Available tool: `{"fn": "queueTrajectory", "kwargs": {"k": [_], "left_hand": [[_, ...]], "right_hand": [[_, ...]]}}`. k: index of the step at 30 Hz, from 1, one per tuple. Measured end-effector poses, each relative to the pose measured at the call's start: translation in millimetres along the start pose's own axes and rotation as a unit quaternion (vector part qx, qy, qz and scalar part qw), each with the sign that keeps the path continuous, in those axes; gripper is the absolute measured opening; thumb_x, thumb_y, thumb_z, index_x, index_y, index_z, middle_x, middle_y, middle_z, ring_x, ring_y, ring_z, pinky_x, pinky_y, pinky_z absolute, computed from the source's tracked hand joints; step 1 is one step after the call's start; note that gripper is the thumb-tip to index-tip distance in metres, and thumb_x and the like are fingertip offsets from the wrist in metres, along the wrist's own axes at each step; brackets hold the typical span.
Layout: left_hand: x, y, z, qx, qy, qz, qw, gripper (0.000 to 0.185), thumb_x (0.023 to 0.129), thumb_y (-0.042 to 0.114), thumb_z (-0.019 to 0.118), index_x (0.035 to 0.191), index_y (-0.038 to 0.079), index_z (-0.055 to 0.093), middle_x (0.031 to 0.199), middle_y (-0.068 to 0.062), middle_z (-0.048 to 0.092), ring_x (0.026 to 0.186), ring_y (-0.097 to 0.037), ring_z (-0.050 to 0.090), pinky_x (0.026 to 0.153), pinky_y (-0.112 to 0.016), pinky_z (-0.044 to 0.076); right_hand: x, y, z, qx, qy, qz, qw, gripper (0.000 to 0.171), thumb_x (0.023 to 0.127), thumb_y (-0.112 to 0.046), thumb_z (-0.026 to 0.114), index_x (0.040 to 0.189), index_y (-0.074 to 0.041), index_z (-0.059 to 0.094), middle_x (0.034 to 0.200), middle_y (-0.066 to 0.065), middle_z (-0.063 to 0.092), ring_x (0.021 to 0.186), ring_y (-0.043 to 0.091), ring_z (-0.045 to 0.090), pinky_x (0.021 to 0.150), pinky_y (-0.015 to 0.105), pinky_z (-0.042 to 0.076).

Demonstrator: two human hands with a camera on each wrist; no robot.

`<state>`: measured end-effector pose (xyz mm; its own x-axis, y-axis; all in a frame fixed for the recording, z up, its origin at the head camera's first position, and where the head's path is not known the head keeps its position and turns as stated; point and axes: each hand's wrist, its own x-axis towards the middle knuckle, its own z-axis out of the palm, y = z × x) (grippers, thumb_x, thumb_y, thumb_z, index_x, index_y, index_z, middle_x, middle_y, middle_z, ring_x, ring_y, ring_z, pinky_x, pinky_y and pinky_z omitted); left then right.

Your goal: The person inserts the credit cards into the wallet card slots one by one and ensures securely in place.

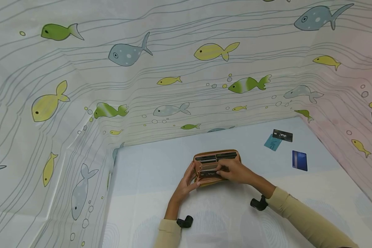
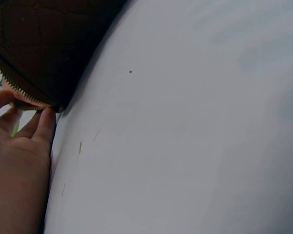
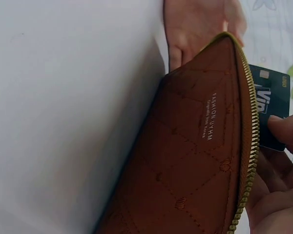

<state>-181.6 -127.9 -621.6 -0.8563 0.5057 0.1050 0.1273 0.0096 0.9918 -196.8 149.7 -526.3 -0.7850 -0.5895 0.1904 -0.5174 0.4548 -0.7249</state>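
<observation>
Both hands on brown wallet [image 1: 215, 167], long axis left-right, open upward: left hand [image 1: 186, 184] grips end, right hand [image 1: 234, 171] pinches card [image 3: 268, 114].

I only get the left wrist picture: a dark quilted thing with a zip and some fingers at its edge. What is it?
Observer: An open brown wallet lying on the table, with cards in its slots.
Visitor: Is just one hand on it?
Observer: No. The left hand holds its left end, and the right hand pinches a dark card marked Vip at the wallet's opening.
Visitor: Any cards outside the wallet?
Observer: Three lie on the table to the right: a black Vip card, a teal card partly under it, and a blue card lying apart.
</observation>
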Motion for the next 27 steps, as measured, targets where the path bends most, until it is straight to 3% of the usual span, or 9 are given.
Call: {"fn": "queueTrajectory", "kwargs": {"k": [4,7,11,14,16,19,21,23,27], "left_hand": [[-0.4,13.7,1.1,0.0,-0.009,-0.001,1.0,0.082,0.096,-0.002,0.058,0.159,-0.002,0.006,0.167,-0.02,-0.006,0.153,-0.044,0.01,0.12,-0.063,0.017],[-1.2,25.8,2.0,0.004,-0.016,-0.004,0.9999,0.082,0.096,-0.001,0.057,0.158,-0.005,0.004,0.167,-0.023,-0.006,0.153,-0.044,0.008,0.12,-0.064,0.017],[-2.1,33.3,3.5,0.007,-0.015,-0.002,0.9999,0.081,0.096,-0.002,0.057,0.158,-0.006,0.004,0.167,-0.023,-0.006,0.154,-0.043,0.006,0.12,-0.064,0.016],[-2.4,33.6,4.2,0.006,-0.01,0.003,0.9999,0.08,0.096,-0.002,0.057,0.158,-0.006,0.005,0.167,-0.023,-0.005,0.153,-0.044,0.006,0.119,-0.066,0.016],[-2.5,32.4,4.0,0.005,-0.011,0.002,0.9999,0.08,0.096,-0.002,0.056,0.158,-0.005,0.005,0.167,-0.023,-0.006,0.153,-0.045,0.007,0.119,-0.066,0.016],[-2.6,30.5,3.5,0.003,-0.015,0.003,0.9999,0.081,0.096,-0.003,0.056,0.158,-0.005,0.005,0.167,-0.023,-0.006,0.153,-0.045,0.006,0.119,-0.066,0.016],[-2.6,29.0,2.7,0.001,-0.019,0.003,0.9998,0.081,0.097,-0.003,0.056,0.159,-0.004,0.003,0.167,-0.022,-0.007,0.153,-0.044,0.006,0.12,-0.065,0.016],[-2.6,27.5,2.0,0.001,-0.02,0.005,0.9998,0.081,0.097,-0.002,0.056,0.159,-0.004,0.003,0.167,-0.021,-0.007,0.153,-0.043,0.006,0.12,-0.064,0.016],[-2.5,26.8,1.5,-0.004,-0.021,0.009,0.9997,0.081,0.098,-0.001,0.056,0.159,-0.004,0.003,0.167,-0.022,-0.008,0.153,-0.044,0.006,0.12,-0.065,0.016]], "right_hand": [[0.7,0.1,0.5,-0.01,0.002,0.003,1.0,0.009,0.092,-0.01,0.072,0.095,-0.018,0.069,0.097,-0.004,0.072,0.089,0.006,0.067,0.085,0.039,0.051],[-0.1,1.5,2.9,-0.019,0.007,-0.006,1.0,0.01,0.091,-0.01,0.074,0.094,-0.018,0.07,0.096,-0.005,0.073,0.087,0.007,0.068,0.089,0.045,0.048],[-1.9,3.7,5.7,-0.025,0.014,-0.016,0.999,0.012,0.088,-0.008,0.076,0.091,-0.018,0.07,0.095,-0.003,0.074,0.088,0.013,0.07,0.105,0.077,0.017],[-2.7,5.1,6.9,-0.022,0.014,-0.013,1.0,0.013,0.088,-0.007,0.076,0.09,-0.018,0.07,0.095,-0.002,0.075,0.09,0.017,0.071,0.1,0.086,-0.004],[-3.0,5.1,7.1,-0.025,0.015,-0.016,0.999,0.013,0.087,-0.006,0.076,0.089,-0.018,0.07,0.095,-0.001,0.075,0.088,0.016,0.071,0.099,0.086,-0.002],[-2.4,5.1,7.4,-0.04,0.019,-0.027,0.999,0.012,0.087,-0.006,0.076,0.09,-0.016,0.071,0.092,-0.001,0.074,0.081,0.009,0.068,0.107,0.069,0.026],[-2.0,4.6,7.6,-0.05,0.016,-0.038,0.998,0.01,0.088,-0.006,0.075,0.09,-0.015,0.071,0.089,-0.001,0.073,0.076,0.004,0.065,0.094,0.046,0.048],[-1.0,4.3,8.0,-0.058,0.009,-0.05,0.997,0.009,0.089,-0.005,0.074,0.091,-0.014,0.071,0.087,-0.002,0.071,0.073,0.001,0.06,0.069,0.027,0.052],[-0.5,1.1,8.0,-0.065,-0.009,-0.077,0.995,0.013,0.089,0.001,0.07,0.09,-0.012,0.071,0.087,-0.002,0.067,0.074,0.002,0.058,0.065,0.021,0.05]]}}
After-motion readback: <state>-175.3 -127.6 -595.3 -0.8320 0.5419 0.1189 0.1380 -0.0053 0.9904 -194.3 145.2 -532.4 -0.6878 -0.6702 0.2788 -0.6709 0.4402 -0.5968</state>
